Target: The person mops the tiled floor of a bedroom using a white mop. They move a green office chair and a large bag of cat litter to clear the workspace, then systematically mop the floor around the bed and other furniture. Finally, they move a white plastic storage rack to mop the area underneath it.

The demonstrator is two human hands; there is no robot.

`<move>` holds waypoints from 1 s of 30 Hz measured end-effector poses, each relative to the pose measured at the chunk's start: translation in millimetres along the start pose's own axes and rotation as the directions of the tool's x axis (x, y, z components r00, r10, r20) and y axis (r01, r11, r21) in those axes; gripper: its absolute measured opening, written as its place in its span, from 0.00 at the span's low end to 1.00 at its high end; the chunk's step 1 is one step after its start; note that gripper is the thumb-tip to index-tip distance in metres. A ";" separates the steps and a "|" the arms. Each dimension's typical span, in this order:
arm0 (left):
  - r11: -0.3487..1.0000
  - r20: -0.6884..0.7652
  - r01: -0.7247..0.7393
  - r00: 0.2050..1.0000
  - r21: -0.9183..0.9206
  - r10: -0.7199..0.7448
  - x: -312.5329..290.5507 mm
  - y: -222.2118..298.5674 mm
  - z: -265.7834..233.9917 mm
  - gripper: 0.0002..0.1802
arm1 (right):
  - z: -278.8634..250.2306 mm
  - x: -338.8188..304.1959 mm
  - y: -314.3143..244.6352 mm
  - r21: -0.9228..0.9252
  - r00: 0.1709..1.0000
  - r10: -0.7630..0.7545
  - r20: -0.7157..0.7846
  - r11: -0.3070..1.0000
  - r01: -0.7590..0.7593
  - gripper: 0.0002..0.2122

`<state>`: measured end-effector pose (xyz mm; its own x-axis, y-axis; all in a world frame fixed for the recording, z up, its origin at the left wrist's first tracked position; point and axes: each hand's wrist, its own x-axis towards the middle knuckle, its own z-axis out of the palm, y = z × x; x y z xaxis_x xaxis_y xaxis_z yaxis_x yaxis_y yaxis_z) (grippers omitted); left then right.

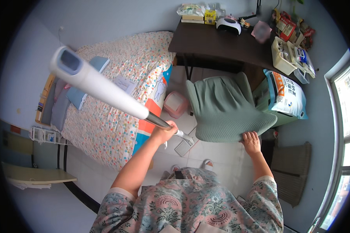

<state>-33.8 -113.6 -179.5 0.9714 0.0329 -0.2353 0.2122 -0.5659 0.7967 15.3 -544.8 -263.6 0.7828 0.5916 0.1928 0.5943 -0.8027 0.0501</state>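
Note:
My left hand (165,134) is wrapped round the metal pole of a floor mop (105,95). Its thick white handle rises toward the upper left, and the flat rectangular mop head (185,145) lies on the tiles below. To the right, my right hand (252,143) grips the near edge of a chair (225,112) in a ribbed green cover, fingers over the top and the thumb mostly hidden. The chair stands with its far side close to a dark desk (217,42).
At left is a bed (105,132) with a dotted quilt. A pink bin (175,104) stands between bed and chair. A blue-white bag (286,95) and a folded brown chair (291,171) are at right, near the window (344,116). A shelf (39,174) juts out at left.

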 end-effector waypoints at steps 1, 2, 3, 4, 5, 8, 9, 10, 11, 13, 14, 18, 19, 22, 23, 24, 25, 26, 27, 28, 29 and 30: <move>1.000 -0.004 0.012 1.000 0.000 -0.012 -5.2 -2.4 -3.8 0.06 | -2.8 1.0 -6.2 0.011 1.000 -0.010 -0.003 1.000 0.010 0.16; 1.000 0.010 0.009 1.000 -0.018 -0.008 -5.1 -12.3 -8.3 0.06 | -5.2 9.4 -7.8 0.022 1.000 -0.019 -0.006 1.000 0.019 0.15; 0.999 0.024 0.008 1.000 -0.037 -0.007 -8.4 -23.5 -11.0 0.06 | -8.5 16.3 -8.9 0.034 1.000 -0.030 -0.006 0.999 0.030 0.14; 0.998 0.018 0.017 1.000 -0.068 -0.016 -11.3 -23.5 -13.2 0.06 | -9.5 22.1 -5.9 0.008 0.998 -0.056 -0.002 0.998 0.056 0.13; 0.997 0.019 0.040 0.999 -0.071 -0.038 -15.2 -22.0 -15.3 0.06 | -11.2 27.8 -2.6 -0.019 0.997 -0.082 0.003 0.996 0.082 0.13; 0.992 -0.019 0.026 0.999 -0.125 -0.028 -25.2 -31.6 -18.3 0.06 | -23.7 51.7 14.1 -0.041 1.000 0.015 -0.019 0.999 -0.015 0.12; 0.991 -0.018 0.024 0.999 -0.132 -0.027 -28.1 -30.7 -17.3 0.06 | -27.1 60.0 21.1 -0.026 0.998 0.042 -0.038 0.999 -0.043 0.12; 0.990 -0.018 0.020 1.000 -0.138 -0.023 -30.1 -27.0 -18.3 0.06 | -28.7 69.5 26.1 -0.022 0.998 0.064 -0.008 0.998 -0.064 0.12; 0.989 -0.017 0.016 1.000 -0.145 -0.018 -31.2 -25.7 -18.1 0.06 | -29.6 76.7 29.7 -0.018 0.996 0.085 0.022 0.996 -0.085 0.12; 0.990 -0.005 -0.011 1.000 -0.140 0.010 -31.6 -29.8 -16.2 0.06 | -33.9 94.1 24.3 -0.042 0.990 0.127 0.059 0.991 -0.124 0.13; 0.992 0.007 -0.036 0.999 -0.124 0.037 -31.3 -29.5 -14.8 0.06 | -34.5 101.6 20.1 -0.056 0.986 0.151 0.075 0.988 -0.147 0.13; 0.994 0.081 -0.046 0.995 -0.103 0.055 -34.0 -17.4 -10.7 0.04 | -15.1 126.1 6.1 -0.075 0.972 0.204 0.114 0.978 -0.197 0.14; 0.993 0.087 -0.045 0.995 -0.109 0.054 -33.1 -16.5 -9.9 0.04 | -5.2 128.5 -2.0 -0.104 0.977 0.203 0.062 0.975 -0.196 0.12; 0.991 0.092 -0.006 0.996 -0.131 0.019 -31.7 -18.5 -5.7 0.03 | 21.9 135.7 -21.5 -0.094 0.963 0.216 0.164 0.975 -0.203 0.13; 0.991 0.091 -0.008 0.996 -0.134 0.020 -30.2 -16.9 -5.1 0.03 | 26.5 140.8 -26.4 -0.070 0.958 0.229 0.172 0.973 -0.220 0.13; 0.991 0.091 -0.008 0.996 -0.134 0.020 -29.0 -13.9 -5.8 0.03 | 29.9 147.0 -32.2 -0.042 0.954 0.240 0.180 0.971 -0.236 0.13; 0.991 0.090 -0.007 0.996 -0.134 0.019 -27.8 -11.3 -6.6 0.03 | 31.7 153.2 -36.7 -0.022 0.948 0.250 0.197 0.968 -0.251 0.13; 0.989 0.068 0.015 0.998 -0.146 -0.006 -26.8 -9.3 -7.2 0.03 | 33.2 159.4 -40.8 -0.002 0.941 0.261 0.214 0.964 -0.266 0.13; 0.986 0.045 0.036 0.999 -0.162 -0.029 -25.3 -6.5 -6.8 0.03 | 33.6 166.4 -43.5 0.014 0.935 0.269 0.231 0.960 -0.280 0.13; 0.982 0.022 0.048 0.999 -0.183 -0.044 -21.9 -4.6 -6.3 0.03 | 38.0 171.1 -47.8 -0.013 0.937 0.263 0.230 0.963 -0.268 0.14; 0.981 0.022 0.045 0.999 -0.189 -0.041 -20.1 -6.9 -5.4 0.02 | 45.4 171.9 -54.1 -0.032 0.937 0.257 0.237 0.966 -0.257 0.14; 0.981 0.015 0.041 0.999 -0.192 -0.039 -19.8 -10.8 -6.1 0.02 | 42.7 174.8 -58.1 0.037 0.935 0.266 0.234 0.959 -0.282 0.14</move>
<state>-54.7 -103.1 -180.0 0.9607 0.0424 -0.2744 0.2683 -0.3954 0.8784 125.5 -391.5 -274.7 0.9333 0.3572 -0.0362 0.3557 -0.9336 -0.0425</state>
